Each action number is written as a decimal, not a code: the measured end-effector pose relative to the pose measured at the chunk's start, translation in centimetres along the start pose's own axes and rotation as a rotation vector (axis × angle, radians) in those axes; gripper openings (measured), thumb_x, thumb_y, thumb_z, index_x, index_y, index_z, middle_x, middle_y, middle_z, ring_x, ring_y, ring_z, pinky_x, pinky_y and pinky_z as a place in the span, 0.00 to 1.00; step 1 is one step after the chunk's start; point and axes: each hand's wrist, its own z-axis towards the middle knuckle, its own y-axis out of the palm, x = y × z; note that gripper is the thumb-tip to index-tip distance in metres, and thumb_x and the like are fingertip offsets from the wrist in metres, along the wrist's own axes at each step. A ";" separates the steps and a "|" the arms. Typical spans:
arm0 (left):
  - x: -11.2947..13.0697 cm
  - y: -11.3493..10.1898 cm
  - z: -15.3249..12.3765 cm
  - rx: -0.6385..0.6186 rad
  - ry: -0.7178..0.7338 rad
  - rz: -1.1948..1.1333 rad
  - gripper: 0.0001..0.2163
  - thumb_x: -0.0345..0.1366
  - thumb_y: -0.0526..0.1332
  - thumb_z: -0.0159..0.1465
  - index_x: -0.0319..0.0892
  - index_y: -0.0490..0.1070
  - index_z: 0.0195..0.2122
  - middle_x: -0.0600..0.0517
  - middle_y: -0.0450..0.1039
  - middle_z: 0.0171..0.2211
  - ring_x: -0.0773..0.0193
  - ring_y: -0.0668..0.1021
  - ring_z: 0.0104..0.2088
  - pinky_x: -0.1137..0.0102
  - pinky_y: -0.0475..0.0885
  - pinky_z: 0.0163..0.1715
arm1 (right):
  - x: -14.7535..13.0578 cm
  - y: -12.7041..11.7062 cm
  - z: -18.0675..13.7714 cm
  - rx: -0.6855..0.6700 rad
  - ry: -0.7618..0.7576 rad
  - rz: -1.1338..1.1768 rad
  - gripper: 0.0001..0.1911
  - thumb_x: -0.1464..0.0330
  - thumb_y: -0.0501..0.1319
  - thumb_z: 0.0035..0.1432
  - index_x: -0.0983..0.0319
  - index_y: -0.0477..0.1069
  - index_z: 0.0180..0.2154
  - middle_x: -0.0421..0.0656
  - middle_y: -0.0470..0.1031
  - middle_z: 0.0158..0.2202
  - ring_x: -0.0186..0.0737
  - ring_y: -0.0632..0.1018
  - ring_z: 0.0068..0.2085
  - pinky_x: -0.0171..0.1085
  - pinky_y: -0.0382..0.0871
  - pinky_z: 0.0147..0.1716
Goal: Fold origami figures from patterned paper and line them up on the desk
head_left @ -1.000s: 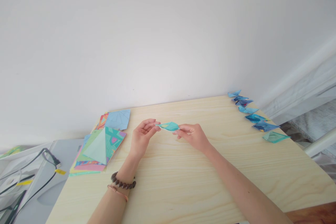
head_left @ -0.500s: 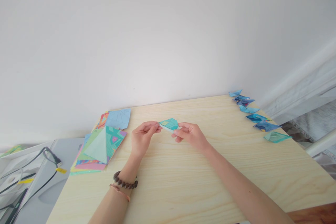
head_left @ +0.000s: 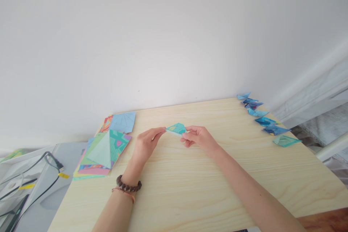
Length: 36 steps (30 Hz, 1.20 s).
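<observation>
A small folded piece of origami paper (head_left: 176, 129), teal and green with a yellowish patch and a pale lower edge, is held between my two hands over the table. My left hand (head_left: 146, 142) pinches its pointed left tip, thumb and fingers together. At the wider right end, my right hand (head_left: 199, 137) grips the paper between thumb and index finger, its other fingers curled beneath. Dark beads and a copper-coloured bangle circle my left wrist.
Stacked colourful paper sheets (head_left: 119, 145) lie at the table's left, with a light blue creased sheet (head_left: 123, 121) behind. Several folded paper figures (head_left: 274, 129), blue and green, line the right edge. Cables (head_left: 54, 163) lie on a grey surface at left. A white wall (head_left: 174, 43) stands behind.
My left hand has rolled so that its back shows more and its fingers lie straighter at the paper's tip. The paper and my right hand have shifted slightly to the right.
</observation>
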 end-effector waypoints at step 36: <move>1.1 0.1 0.6 -0.381 -0.527 -0.564 0.11 0.42 0.58 0.60 0.38 0.68 0.34 0.50 0.72 0.30 0.66 0.73 0.30 0.72 0.67 0.32 | -1.2 -0.6 -0.8 0.108 -0.283 -0.311 0.22 0.55 0.59 0.52 0.63 0.72 0.44 0.41 0.75 0.23 0.32 0.72 0.20 0.31 0.68 0.20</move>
